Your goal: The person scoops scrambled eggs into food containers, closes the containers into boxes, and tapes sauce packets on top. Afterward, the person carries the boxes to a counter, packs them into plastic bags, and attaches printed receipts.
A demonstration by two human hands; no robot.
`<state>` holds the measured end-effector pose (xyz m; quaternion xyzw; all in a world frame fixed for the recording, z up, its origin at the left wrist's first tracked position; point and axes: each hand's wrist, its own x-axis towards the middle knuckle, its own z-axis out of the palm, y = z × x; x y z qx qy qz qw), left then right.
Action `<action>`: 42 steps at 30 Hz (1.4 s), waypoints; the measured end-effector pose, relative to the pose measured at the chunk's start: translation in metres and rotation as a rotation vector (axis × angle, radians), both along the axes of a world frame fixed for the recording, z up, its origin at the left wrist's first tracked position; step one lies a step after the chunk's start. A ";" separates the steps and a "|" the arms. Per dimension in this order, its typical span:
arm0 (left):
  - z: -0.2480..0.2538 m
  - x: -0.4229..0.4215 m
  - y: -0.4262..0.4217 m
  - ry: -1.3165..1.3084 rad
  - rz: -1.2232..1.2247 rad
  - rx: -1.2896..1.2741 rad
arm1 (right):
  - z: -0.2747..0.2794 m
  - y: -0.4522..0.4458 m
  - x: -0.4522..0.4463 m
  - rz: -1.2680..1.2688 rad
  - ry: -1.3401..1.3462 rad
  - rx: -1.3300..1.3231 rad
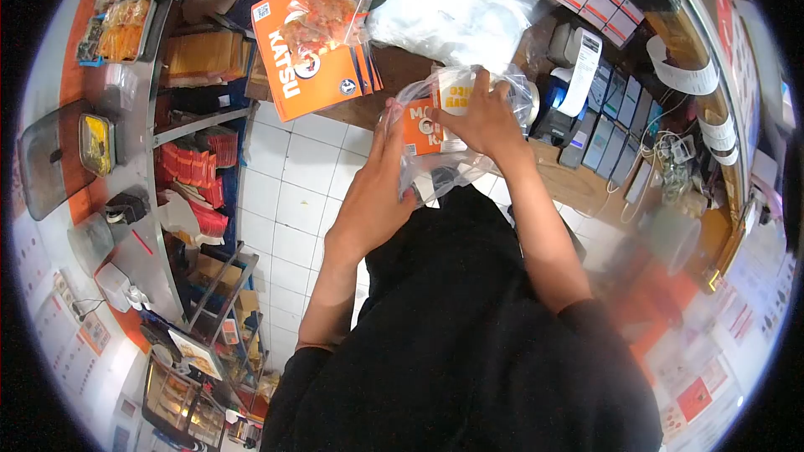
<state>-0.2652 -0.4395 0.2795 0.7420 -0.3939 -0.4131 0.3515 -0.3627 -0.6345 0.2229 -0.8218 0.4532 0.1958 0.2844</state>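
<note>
Basically, the left hand is flat along a clear plastic bag by the brown wooden bench's near edge, probably bracing the orange-and-white printed pack inside under the spread right hand.

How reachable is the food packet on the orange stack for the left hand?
Probably yes: the food packet lies uncovered atop the orange stack, though the left hand would first have to leave the clear bag.
</note>
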 end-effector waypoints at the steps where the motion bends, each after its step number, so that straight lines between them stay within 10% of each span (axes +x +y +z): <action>1: -0.001 -0.001 0.000 -0.027 -0.006 -0.002 | -0.004 0.000 0.000 0.018 -0.006 -0.040; 15: 0.000 -0.003 -0.001 -0.048 0.062 0.014 | -0.023 0.029 -0.035 0.488 -0.105 -0.251; 19: 0.010 0.002 0.006 0.053 0.066 0.140 | 0.070 -0.078 0.007 0.268 -0.177 0.863; 23: 0.007 0.000 0.006 0.149 0.104 0.259 | -0.054 -0.169 0.045 0.416 -0.635 -0.734; 27: -0.003 0.000 0.006 0.126 0.072 0.319 | -0.174 -0.187 0.054 0.463 -0.364 -0.638; 37: -0.015 0.026 0.006 0.157 0.087 0.350 | -0.082 -0.171 0.062 0.632 -0.282 0.280; 39: -0.018 0.029 0.006 0.135 0.066 0.363 | -0.058 -0.206 0.085 0.310 -0.135 0.569; 42: -0.019 0.029 0.008 0.052 0.056 0.276 | -0.073 -0.228 0.093 0.398 -0.342 -0.485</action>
